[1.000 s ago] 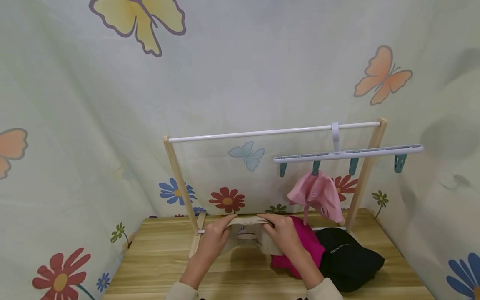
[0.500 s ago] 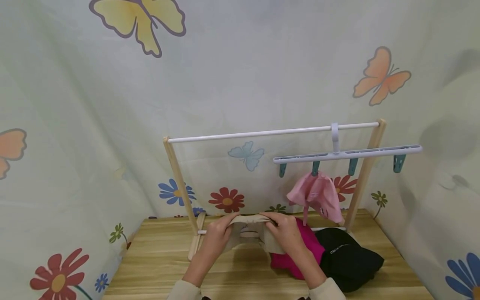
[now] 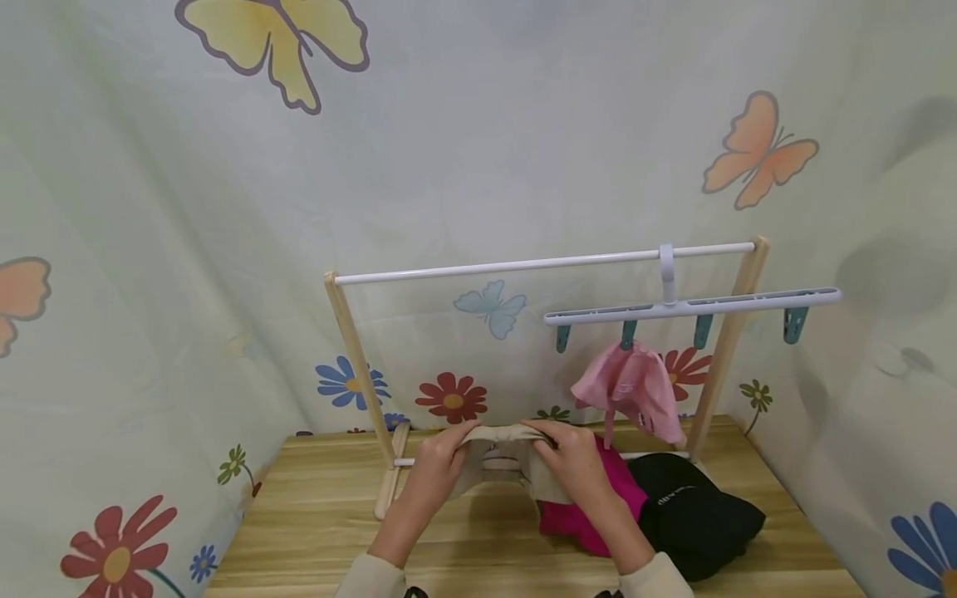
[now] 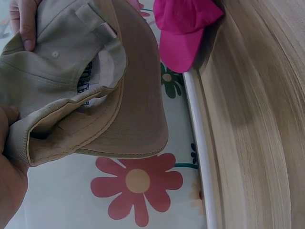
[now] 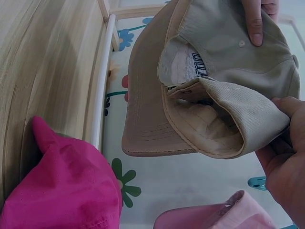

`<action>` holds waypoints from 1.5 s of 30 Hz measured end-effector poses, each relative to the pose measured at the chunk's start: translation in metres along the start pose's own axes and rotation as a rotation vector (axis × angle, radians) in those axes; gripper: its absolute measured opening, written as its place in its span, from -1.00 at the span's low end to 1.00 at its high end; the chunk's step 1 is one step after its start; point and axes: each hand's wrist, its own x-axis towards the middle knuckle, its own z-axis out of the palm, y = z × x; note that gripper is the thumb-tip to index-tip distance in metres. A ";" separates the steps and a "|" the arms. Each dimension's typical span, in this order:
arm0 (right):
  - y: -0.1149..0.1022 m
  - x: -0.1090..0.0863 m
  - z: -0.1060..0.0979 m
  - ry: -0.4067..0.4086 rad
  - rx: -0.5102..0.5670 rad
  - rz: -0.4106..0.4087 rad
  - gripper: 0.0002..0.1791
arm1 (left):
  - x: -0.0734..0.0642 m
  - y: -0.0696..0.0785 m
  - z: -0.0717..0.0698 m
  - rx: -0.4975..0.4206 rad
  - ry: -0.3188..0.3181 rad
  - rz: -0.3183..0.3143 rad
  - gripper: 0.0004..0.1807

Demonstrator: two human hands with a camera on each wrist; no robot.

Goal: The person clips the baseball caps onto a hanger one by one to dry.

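Beige cap [image 5: 219, 62] in both hands is the piece being worked on, held above the worktop [image 3: 321, 498] and before the rack [image 3: 523, 266]. On the rack's top bar hangs a white hanger [image 3: 695, 308], well to the right, and by its state the work looks to be in an early stage: one of its four teal clips [image 3: 795, 325] bears something, a pink hat [image 3: 628, 386], and the other three bear nothing. A black cap [image 3: 695, 515] and a magenta cap [image 3: 628, 494] lie against each other on the worktop, neither clipped, so those two and the beige one appear left to do. The person's left hand [image 3: 437, 465] and right hand [image 3: 576, 457] each have their grip clamped on an edge of the beige cap, its band between them. Smallest of all, dark lettering shows inside the cap, too partly hidden to read.
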 end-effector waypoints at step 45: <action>0.009 0.012 -0.019 0.060 -0.057 -0.051 -0.66 | 0.031 0.003 0.009 -0.021 0.022 0.099 -0.58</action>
